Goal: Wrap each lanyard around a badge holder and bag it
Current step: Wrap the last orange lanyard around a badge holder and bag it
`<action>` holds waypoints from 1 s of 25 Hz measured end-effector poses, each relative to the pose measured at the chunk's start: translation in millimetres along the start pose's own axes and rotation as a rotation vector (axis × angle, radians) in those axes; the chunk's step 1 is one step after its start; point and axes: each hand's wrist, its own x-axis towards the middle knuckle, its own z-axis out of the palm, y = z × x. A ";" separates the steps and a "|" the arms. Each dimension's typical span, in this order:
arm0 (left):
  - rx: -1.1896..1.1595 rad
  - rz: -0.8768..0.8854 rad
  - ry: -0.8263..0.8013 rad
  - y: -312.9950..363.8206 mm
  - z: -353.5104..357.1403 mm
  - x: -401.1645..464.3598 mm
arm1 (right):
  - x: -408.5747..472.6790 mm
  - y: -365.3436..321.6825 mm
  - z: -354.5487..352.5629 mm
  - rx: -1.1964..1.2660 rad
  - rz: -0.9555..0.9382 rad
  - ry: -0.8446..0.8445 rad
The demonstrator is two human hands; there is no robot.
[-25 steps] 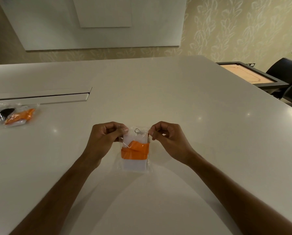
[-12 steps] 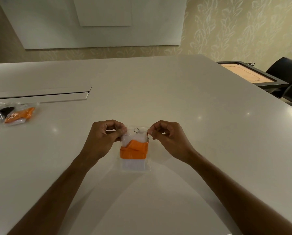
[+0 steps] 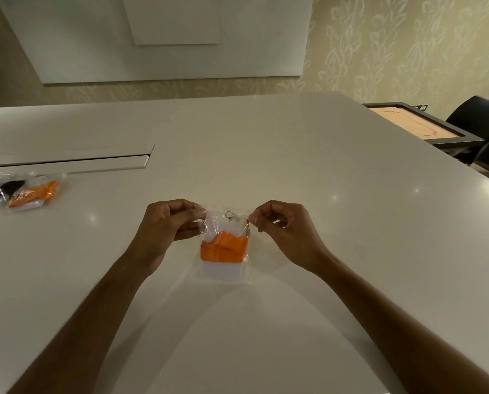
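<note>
A clear bag (image 3: 225, 248) is being held at the near middle of the white table (image 3: 308, 172), its long axis running away from the person, the open mouth at the far end and the closed bottom nearest the body. Inside it, a badge holder (image 3: 222, 270) is being carried with an orange lanyard (image 3: 223, 248) wound across its middle, and a small metal ring (image 3: 229, 214) is showing at the mouth. The far left corner of the bag is being pinched between thumb and forefinger of the left hand (image 3: 166, 228); the far right corner is being pinched the same way by the right hand (image 3: 288, 231). The mouth is thus lying between the two hands, level with the fingertips and equally near to both, so the sealing is judged to be a matter of pressing or running the fingers along that short far edge. One bag is being worked on. At the far left of the table, two finished bags (image 3: 18, 191) are lying side by side and touching, one with a black lanyard, one with an orange one, which makes three bags counted in all.
</note>
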 end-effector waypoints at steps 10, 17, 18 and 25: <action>0.087 0.131 0.006 0.5 0.2 -1.6 | 1.7 2.1 -2.3 0.009 0.017 0.002; 0.156 0.221 0.019 -1.9 2.6 -2.7 | 3.0 5.9 -2.5 -0.003 0.013 0.001; 0.162 0.224 0.014 -2.2 2.8 -2.8 | 3.1 6.5 -2.1 -0.012 0.007 0.004; 0.127 0.146 -0.002 -2.1 4.3 -2.1 | 3.0 7.1 -3.3 -0.025 0.005 0.046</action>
